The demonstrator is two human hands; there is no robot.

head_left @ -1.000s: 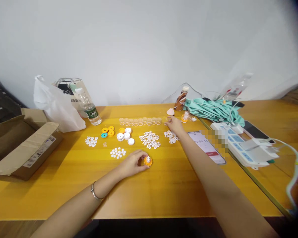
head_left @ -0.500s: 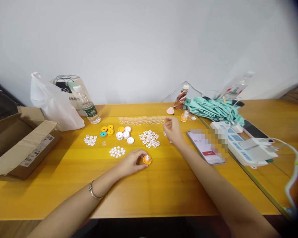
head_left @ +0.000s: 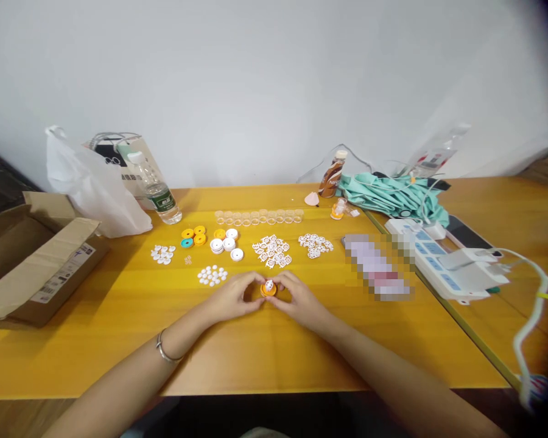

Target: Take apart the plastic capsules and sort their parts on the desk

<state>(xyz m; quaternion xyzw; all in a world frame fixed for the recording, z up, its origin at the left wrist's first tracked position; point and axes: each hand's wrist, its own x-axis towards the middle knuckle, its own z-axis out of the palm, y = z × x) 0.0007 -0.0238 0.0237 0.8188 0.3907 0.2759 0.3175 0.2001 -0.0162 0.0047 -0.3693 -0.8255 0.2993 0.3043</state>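
Observation:
A small orange round base (head_left: pixel 268 293) with a white figure (head_left: pixel 269 284) standing on it sits between my hands near the middle of the table. My left hand (head_left: pixel 238 297) curls round its left side, thumb and fingers closed on the rim. From the right, my right hand (head_left: pixel 298 298) pinches the same piece with thumb and fingertips. Whether a clear cover is over the figure is too small to tell. Just beyond my hands lie flat white cut-out parts (head_left: pixel 272 250) in a pile, with a second pile of white cut-outs (head_left: pixel 315 244) to its right.
Clear cups (head_left: pixel 256 218) stand in a row behind. White discs (head_left: pixel 212 275), orange caps (head_left: pixel 200 239) and white caps (head_left: pixel 229 244) lie left. A cardboard box (head_left: pixel 73 267) and water bottle (head_left: pixel 163 201) stand far left; a phone (head_left: pixel 379 267) and power strip (head_left: pixel 429 255) are right.
My right hand has come back from the right end of the clear cups to the orange base. My left hand has stayed at the base. The view has shifted slightly.

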